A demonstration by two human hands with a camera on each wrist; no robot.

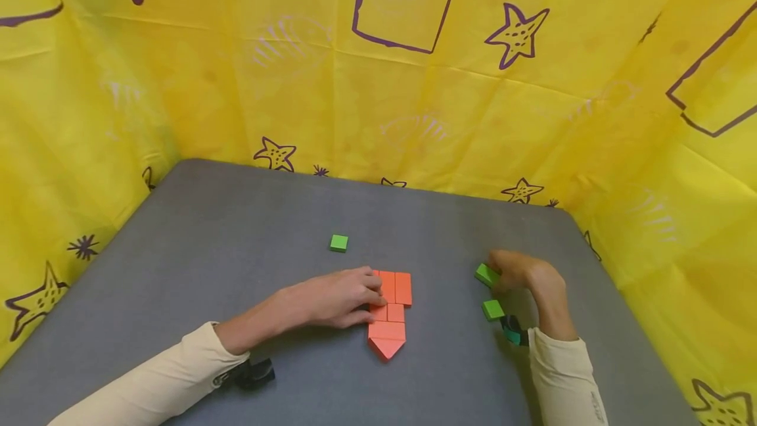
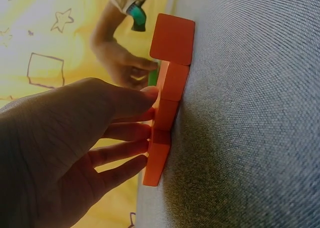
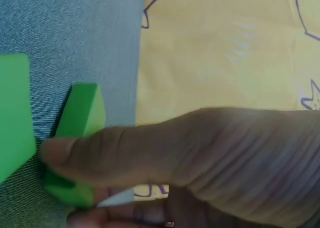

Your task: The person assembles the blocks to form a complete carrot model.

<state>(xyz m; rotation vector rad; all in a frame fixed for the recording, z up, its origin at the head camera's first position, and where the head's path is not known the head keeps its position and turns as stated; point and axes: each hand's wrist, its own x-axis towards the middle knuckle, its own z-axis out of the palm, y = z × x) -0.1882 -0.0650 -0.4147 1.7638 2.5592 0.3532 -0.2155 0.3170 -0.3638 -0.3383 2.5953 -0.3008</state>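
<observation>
Several orange-red wooden blocks [image 1: 403,288] lie fitted together flat on the table, with a triangular block [image 1: 387,348] at the near end. My left hand [image 1: 337,298] rests on their left side, its fingers extended. In the left wrist view the thumb and fingertips [image 2: 149,93] are right at the blocks' upper faces. Off to the right, my right hand [image 1: 526,275] pinches a green block [image 3: 80,108] between thumb and fingers, close over the table. Just nearer than it, a second green block [image 1: 493,309] lies beside the hand.
Farther back, a single green block [image 1: 339,242] lies on the grey cloth-covered table [image 1: 248,229]. Yellow sheets [image 1: 390,97] with purple sea drawings hang around the table's back and sides. Each wrist carries a dark strapped device [image 1: 257,373].
</observation>
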